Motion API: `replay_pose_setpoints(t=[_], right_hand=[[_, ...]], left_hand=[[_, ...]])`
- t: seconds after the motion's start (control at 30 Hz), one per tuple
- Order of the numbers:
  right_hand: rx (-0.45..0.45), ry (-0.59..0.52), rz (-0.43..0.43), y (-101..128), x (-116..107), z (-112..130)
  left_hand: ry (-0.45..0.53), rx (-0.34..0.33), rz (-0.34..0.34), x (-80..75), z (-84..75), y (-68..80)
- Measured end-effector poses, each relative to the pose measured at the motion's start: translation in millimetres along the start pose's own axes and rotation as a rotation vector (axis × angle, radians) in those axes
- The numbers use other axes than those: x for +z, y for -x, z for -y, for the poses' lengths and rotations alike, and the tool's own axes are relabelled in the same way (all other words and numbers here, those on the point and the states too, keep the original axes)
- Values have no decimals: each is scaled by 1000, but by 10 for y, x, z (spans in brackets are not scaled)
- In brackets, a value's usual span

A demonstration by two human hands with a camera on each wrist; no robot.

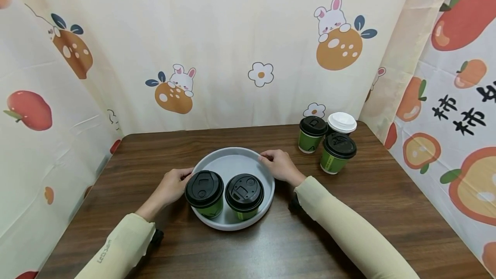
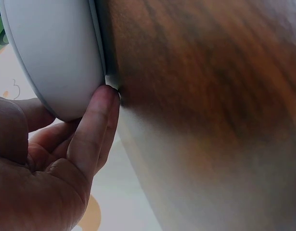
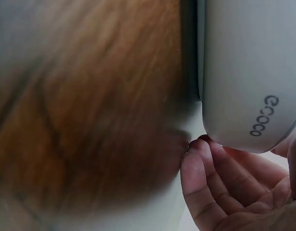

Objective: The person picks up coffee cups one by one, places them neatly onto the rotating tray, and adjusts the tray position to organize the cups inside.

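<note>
A round grey tray (image 1: 232, 160) is on the wooden table, with a green paper cup (image 1: 204, 189) under a black lid on its left front part. Beside it on the tray stands a second black-lidded green cup (image 1: 244, 193). My left hand (image 1: 170, 187) grips the tray's left edge, fingertips at its underside in the left wrist view and thumb over the rim. Opposite, the right hand (image 1: 282, 168) holds the right back edge in the same way. In the right wrist view the tray's side wall (image 3: 249, 62) bears the lettering "ecoco".
At the table's right back corner stand a black-lidded green cup (image 1: 311, 132), a white-lidded cup (image 1: 342, 122) and another black-lidded green cup (image 1: 338, 153), close together. Printed fabric (image 1: 232, 33) hangs along the back and both sides of the table (image 1: 217, 253).
</note>
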State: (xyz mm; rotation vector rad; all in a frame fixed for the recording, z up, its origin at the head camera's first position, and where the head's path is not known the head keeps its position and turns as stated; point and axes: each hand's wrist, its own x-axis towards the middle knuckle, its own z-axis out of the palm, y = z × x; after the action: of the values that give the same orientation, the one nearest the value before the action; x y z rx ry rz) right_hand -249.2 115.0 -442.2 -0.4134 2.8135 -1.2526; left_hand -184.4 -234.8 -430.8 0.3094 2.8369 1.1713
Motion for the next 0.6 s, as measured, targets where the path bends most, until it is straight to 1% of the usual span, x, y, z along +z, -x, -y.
replay_pose_setpoints(t=[0.33,0.6], right_hand=[[-5,20,-10,-7,-3,5],[2,21,-10,-8,4,-3]], left_hand=[[-23,6,-13,2,13,-14],[-22,-7,-12,3,12,-14]])
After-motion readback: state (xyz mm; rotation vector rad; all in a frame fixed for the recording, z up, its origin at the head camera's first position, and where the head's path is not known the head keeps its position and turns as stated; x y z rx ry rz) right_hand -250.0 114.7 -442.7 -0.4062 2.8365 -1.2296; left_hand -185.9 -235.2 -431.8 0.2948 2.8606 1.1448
